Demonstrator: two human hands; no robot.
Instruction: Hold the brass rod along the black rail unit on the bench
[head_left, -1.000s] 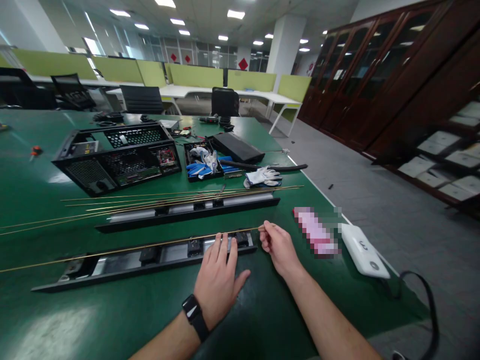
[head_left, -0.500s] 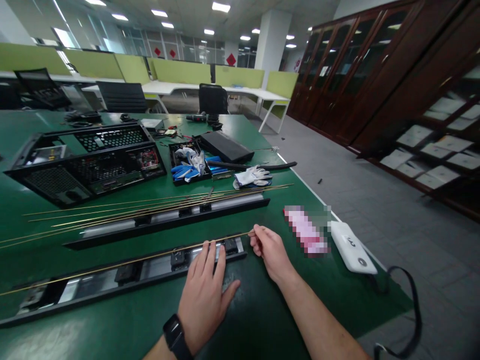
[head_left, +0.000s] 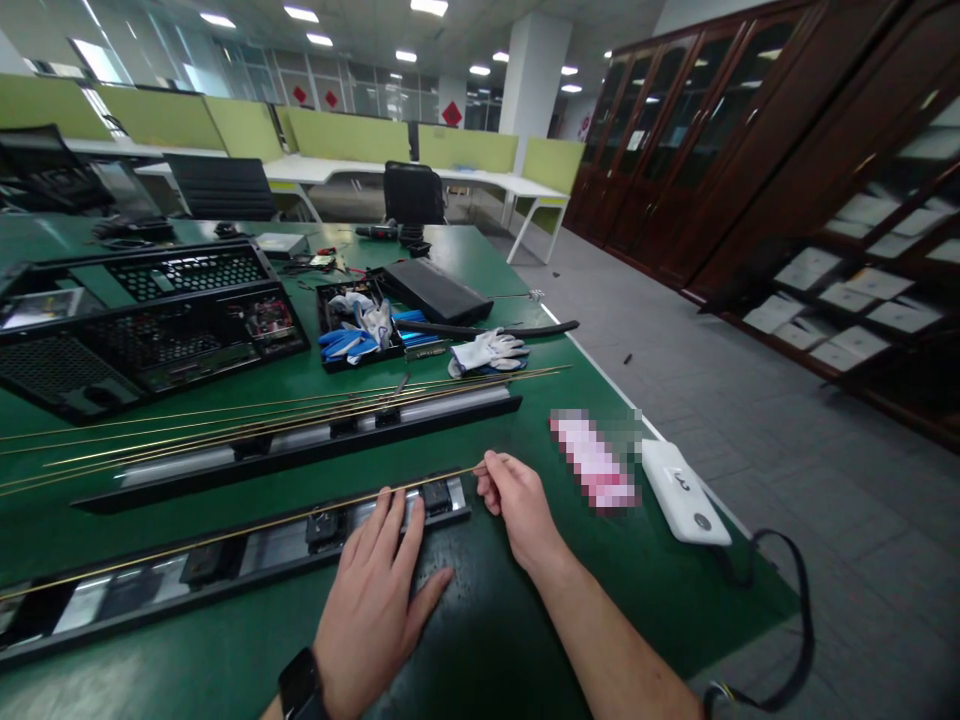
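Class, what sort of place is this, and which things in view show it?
Likely an open-plan office partly used as a workshop: white desks with green partitions stand behind, while an open black electronics case sits on the green table.

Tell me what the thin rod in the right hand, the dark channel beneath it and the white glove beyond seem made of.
Thin rod: probably brass or brass-coated metal, by its shiny golden colour.
Dark channel: its smooth black edge could be painted metal or plastic; the silvery inside hints at metal.
White glove: likely fabric, judging by its matte, soft look.
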